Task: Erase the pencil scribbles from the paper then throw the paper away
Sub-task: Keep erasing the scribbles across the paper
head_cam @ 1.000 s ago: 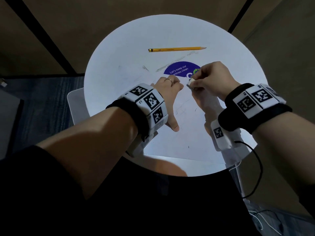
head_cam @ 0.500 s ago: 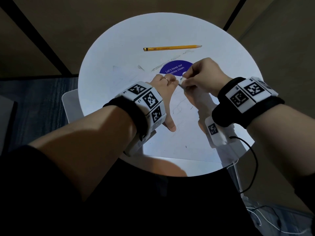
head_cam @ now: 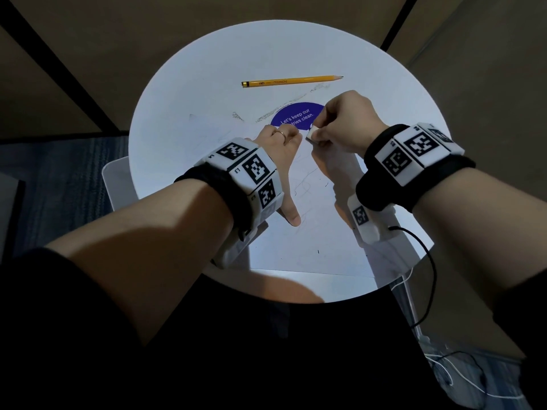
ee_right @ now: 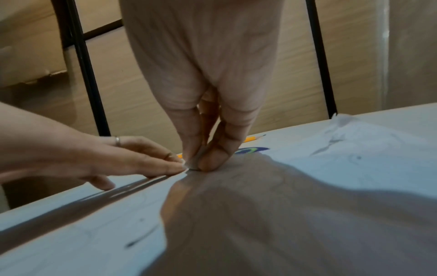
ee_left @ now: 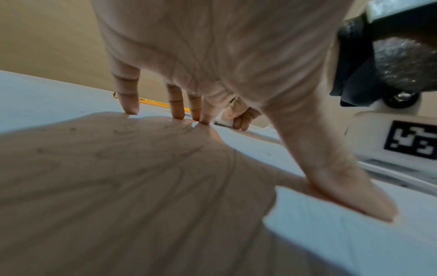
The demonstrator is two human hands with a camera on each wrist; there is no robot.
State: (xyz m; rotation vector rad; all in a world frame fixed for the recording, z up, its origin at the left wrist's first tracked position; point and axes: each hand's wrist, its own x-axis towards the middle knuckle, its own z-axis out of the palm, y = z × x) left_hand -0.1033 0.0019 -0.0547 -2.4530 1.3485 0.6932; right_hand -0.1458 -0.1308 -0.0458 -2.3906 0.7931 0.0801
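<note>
White paper (head_cam: 299,232) lies flat on the round surface (head_cam: 183,108), pencil scribbles (head_cam: 307,184) visible at its middle. Left hand (head_cam: 281,149), grip released, presses straight fingers (ee_left: 129,104) on the paper. Just beside it, the right hand (head_cam: 346,125) pinches a white eraser (head_cam: 313,134) against the paper. Beyond the paper lies a yellow pencil (head_cam: 291,81); a blue sticker (head_cam: 296,118) shows at the paper's far edge.

Eraser (head_cam: 312,133) mostly hidden in right hand (head_cam: 346,122), sticker (head_cam: 296,118) text partly covered at 3 o'clock, scribbles (head_cam: 307,184) faint
</note>
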